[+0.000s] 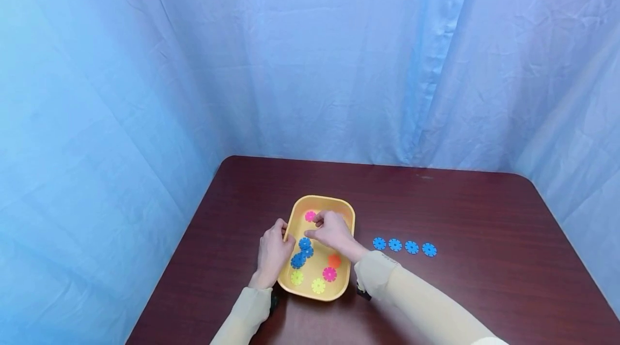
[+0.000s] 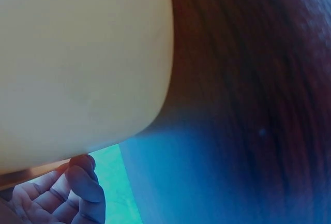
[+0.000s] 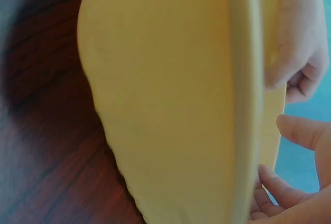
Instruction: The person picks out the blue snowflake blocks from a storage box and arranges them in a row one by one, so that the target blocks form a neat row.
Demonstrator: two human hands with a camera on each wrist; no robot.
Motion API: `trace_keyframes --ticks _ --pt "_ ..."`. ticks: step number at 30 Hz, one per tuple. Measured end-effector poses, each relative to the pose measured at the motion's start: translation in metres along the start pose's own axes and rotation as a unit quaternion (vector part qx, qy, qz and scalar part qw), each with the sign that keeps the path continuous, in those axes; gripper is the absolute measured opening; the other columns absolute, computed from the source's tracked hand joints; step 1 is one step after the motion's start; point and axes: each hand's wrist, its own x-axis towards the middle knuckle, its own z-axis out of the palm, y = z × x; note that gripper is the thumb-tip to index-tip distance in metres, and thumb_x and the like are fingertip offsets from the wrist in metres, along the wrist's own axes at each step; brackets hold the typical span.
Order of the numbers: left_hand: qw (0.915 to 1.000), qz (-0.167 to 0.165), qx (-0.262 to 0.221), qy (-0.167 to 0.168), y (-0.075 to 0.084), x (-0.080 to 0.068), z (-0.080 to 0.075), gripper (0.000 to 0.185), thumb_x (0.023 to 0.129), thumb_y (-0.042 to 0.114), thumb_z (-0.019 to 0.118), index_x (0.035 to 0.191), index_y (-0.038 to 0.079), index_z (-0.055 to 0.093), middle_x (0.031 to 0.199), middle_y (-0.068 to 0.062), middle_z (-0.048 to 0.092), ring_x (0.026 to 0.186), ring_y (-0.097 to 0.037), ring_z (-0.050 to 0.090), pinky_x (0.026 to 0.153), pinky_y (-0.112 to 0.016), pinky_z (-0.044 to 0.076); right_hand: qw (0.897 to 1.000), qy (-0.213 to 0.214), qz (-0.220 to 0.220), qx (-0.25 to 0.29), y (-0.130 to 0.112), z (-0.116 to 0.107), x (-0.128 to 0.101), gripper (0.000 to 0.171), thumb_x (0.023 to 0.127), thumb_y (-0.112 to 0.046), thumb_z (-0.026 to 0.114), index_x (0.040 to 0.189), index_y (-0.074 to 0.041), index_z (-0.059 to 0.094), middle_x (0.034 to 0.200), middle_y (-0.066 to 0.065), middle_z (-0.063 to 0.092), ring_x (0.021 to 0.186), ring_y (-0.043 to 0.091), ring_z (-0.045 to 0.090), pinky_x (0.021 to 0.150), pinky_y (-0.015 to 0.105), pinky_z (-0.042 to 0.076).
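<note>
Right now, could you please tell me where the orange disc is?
In the head view, the orange disc lies in the yellow tray near its right wall, just above the lower pink disc.

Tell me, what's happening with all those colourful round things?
A person's left hand grips a tray by its side. Their right hand reaches into it, nothing visible between thumb and fingers. Inside lie blue discs, pink discs, yellow discs and some orange. Four more blue ones lie in a row on the table, right of the tray.
</note>
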Motion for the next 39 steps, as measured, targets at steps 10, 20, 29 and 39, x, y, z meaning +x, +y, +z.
trace_keyframes --ticks 10,20,29,39 --pt "0.9999 0.011 0.002 0.011 0.000 0.000 -0.001 0.015 0.072 0.010 0.064 0.086 0.011 0.057 0.068 0.005 0.056 0.056 -0.011 0.052 0.053 -0.029 0.042 0.999 -0.012 -0.022 -0.047 0.002 0.018 -0.001 0.040 0.066 -0.031 0.077 0.090 -0.001 0.064 0.081 0.004 0.061 0.070 0.013 0.053 0.065 0.029 0.045" --pt "1.0000 0.002 0.001 -0.001 0.001 0.001 -0.002 0.015 0.072 0.011 0.062 0.085 0.011 0.057 0.067 0.005 0.055 0.055 -0.010 0.050 0.052 -0.028 0.041 0.998 -0.045 -0.004 -0.046 0.004 0.029 -0.003 0.030 0.066 -0.030 0.077 0.073 -0.007 0.060 0.060 -0.002 0.045 0.053 0.011 0.040 0.047 0.025 0.032" --pt "1.0000 -0.003 -0.004 -0.007 -0.001 0.001 0.000 0.015 0.072 0.012 0.062 0.086 0.011 0.057 0.065 0.006 0.053 0.052 -0.010 0.048 0.050 -0.026 0.040 0.996 -0.049 0.001 -0.072 0.003 0.034 -0.001 0.036 0.062 -0.030 0.080 0.085 -0.007 0.064 0.074 -0.002 0.055 0.064 0.013 0.050 0.058 0.028 0.042" --pt "1.0000 -0.001 -0.006 -0.002 0.000 0.000 0.000 0.015 0.072 0.011 0.063 0.086 0.011 0.057 0.066 0.006 0.054 0.054 -0.010 0.049 0.052 -0.027 0.041 0.996 -0.052 -0.015 -0.075 0.004 0.039 -0.001 0.031 0.063 -0.026 0.080 0.083 -0.007 0.065 0.075 -0.001 0.058 0.065 0.011 0.051 0.059 0.026 0.043"
